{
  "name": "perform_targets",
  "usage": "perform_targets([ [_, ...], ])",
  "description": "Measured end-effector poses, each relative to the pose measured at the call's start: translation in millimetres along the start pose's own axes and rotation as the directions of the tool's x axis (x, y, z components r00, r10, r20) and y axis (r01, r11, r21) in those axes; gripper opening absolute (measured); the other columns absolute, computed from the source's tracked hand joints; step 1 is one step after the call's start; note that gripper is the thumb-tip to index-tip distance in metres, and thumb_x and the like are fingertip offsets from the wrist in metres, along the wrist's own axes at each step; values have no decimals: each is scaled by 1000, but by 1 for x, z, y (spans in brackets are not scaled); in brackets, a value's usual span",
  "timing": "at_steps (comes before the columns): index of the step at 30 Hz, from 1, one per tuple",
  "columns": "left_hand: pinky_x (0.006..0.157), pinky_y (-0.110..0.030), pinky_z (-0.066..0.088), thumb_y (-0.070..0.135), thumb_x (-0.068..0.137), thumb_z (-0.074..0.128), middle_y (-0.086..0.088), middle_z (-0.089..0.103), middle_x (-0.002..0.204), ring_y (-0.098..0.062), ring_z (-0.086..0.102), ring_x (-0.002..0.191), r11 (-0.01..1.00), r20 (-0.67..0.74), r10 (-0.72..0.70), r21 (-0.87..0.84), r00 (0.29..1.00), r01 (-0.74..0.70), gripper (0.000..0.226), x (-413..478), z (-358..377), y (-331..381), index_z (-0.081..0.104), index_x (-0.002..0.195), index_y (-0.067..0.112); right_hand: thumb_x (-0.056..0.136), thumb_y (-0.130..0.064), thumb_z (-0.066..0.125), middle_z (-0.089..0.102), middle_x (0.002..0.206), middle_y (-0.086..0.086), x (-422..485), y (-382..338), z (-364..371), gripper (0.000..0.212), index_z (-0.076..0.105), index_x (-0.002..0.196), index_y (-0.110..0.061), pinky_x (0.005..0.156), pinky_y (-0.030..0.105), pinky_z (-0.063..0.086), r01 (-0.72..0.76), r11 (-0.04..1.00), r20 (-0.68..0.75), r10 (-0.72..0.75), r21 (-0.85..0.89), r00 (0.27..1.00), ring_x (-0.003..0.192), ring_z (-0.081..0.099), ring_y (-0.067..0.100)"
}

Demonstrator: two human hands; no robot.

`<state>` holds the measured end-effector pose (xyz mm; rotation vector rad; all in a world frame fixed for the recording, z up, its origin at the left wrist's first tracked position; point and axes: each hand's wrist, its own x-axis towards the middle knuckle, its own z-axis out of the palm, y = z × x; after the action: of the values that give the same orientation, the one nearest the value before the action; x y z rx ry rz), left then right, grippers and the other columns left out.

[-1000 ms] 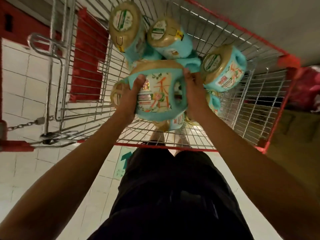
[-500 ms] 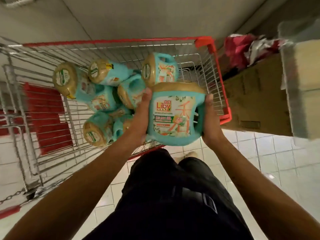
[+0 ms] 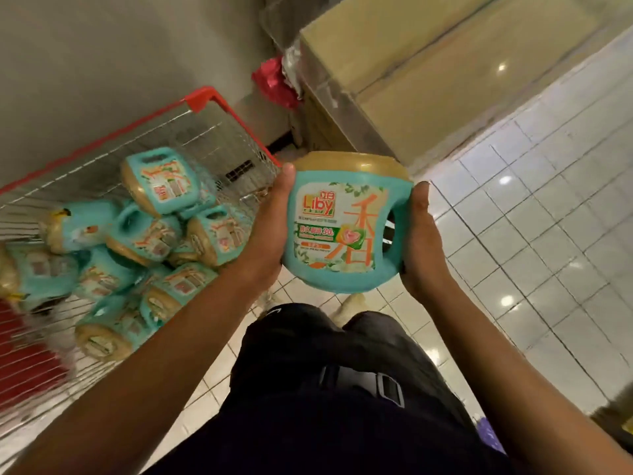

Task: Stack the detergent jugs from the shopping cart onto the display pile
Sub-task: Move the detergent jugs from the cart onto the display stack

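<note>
**Tiled shop aisle: one jug out of cart, carry step**

White-tiled floor (image 3: 531, 241) from 2 to 5 o'clock. Grey wall (image 3: 102, 63) at 11. Stacked cardboard boxes (image 3: 428, 63) at 1 o'clock, w/ red bag (image 3: 274, 82) wedged just beside them at 12.

At centre, clear of the cart: held jug (image 3: 342, 228), teal body, tan cap end turned to 12 o'clock, label facing the camera, handle side at 3 o'clock. Carried above the floor, in front of the body, touching nothing but the hands.

Left hand (image 3: 270, 217) at the jug's 9 o'clock side: palm pressed on the wall, thumb laid along the front edge, other fingers gone behind, so impossible to tell how far curled. Right hand (image 3: 423, 234) at 3 o'clock, against the handle: same hold, thumb along the front, rest hidden.

Shopping cart (image 3: 219, 97) at 9–10 o'clock, red rim, w/ remaining jugs (image 3: 161, 180) heaped inside, most on their sides.

Step, by judgement: transfer btw. cart and display pile, lift finished, placing not yet begun. Display pile not in view; boxes at 1 o'clock maybe part of it, maybe not.

Next move, prob.: turn toward the pile, keep the jug level w/ both hands, set it flat & square on the top layer, only then let go. Firm two-side squeeze needed: smooth plastic, likely heavy w/ liquid. Most of the task left, judging by the heap.
</note>
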<state>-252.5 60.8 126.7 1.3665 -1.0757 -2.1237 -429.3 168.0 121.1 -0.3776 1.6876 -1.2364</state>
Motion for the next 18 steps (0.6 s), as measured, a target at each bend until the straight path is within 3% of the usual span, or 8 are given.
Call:
perform_targets([
  [3,102,-65,55,75,102,35,-16,73,131,-37,71,121,998,66,7,61,998,-11,72,6,66,-8,71,134,22,112,-55,13,74,121,14,-4,-3,-65,69,64,130,-14,95,64,60,19,1000,-30,-19,6,999,112,74,35],
  [8,100,-62,57,80,100,30,-12,76,125,-34,74,116,981,181,-34,195,983,-2,73,20,149,-21,76,126,29,111,-57,13,77,112,9,-10,1,-145,68,67,124,-16,93,59,62,3,998,-148,6,65,989,105,76,30],
  [12,102,-61,56,90,86,42,-12,77,124,-33,75,115,963,239,-79,268,968,12,82,39,195,-22,76,125,27,109,-62,17,74,117,18,-4,3,-186,75,64,131,-9,97,65,57,-18,986,-216,54,163,975,110,72,42],
  [18,105,-62,54,84,94,36,-13,77,124,-33,74,117,945,252,-106,327,962,19,79,88,253,-8,74,128,24,110,-59,15,75,116,15,37,-15,-234,73,65,131,-10,97,59,60,10,975,-267,51,223,962,113,71,42],
])
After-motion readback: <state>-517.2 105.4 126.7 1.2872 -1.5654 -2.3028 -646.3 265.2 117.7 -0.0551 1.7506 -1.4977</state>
